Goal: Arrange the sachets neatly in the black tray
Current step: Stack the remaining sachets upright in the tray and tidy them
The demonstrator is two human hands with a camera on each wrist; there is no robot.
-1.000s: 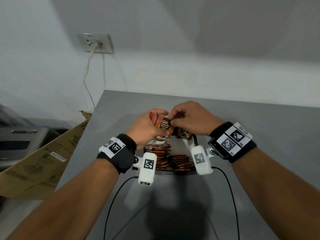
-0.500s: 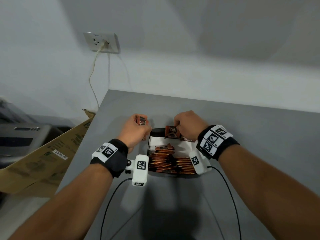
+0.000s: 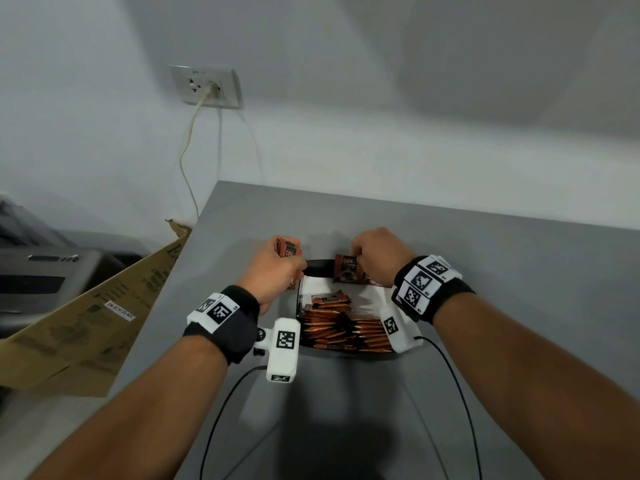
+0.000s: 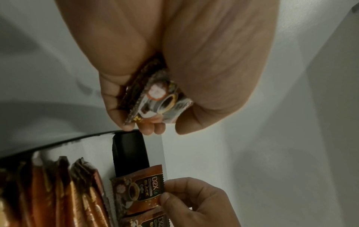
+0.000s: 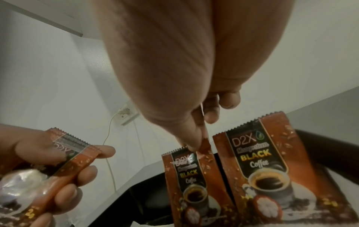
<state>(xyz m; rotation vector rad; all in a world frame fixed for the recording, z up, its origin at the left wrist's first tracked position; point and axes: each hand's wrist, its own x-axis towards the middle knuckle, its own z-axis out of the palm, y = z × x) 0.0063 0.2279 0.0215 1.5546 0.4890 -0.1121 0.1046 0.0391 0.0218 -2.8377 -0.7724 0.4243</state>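
Note:
The black tray (image 3: 313, 265) lies on the grey table between my hands. Several brown coffee sachets (image 3: 341, 332) stand packed on edge at its near end, and one sachet (image 3: 329, 299) lies flat on them. My left hand (image 3: 294, 265) hovers just left of the tray's far corner and grips a small bundle of sachets (image 4: 155, 98). My right hand (image 3: 358, 258) pinches the top edge of one upright sachet (image 5: 194, 176) at the tray's far end. Beside it on the right stands another upright sachet (image 5: 272, 169).
A flattened cardboard box (image 3: 86, 317) leans at the table's left edge, with a grey machine (image 3: 41, 278) behind it. A wall socket (image 3: 207, 86) with a hanging cord is at the back left. Two black cables (image 3: 221, 410) run over the near table.
My hands were together above the tray, then parted and came down. The left carried the bundle to the tray's left; the right brought one sachet down to the far end.

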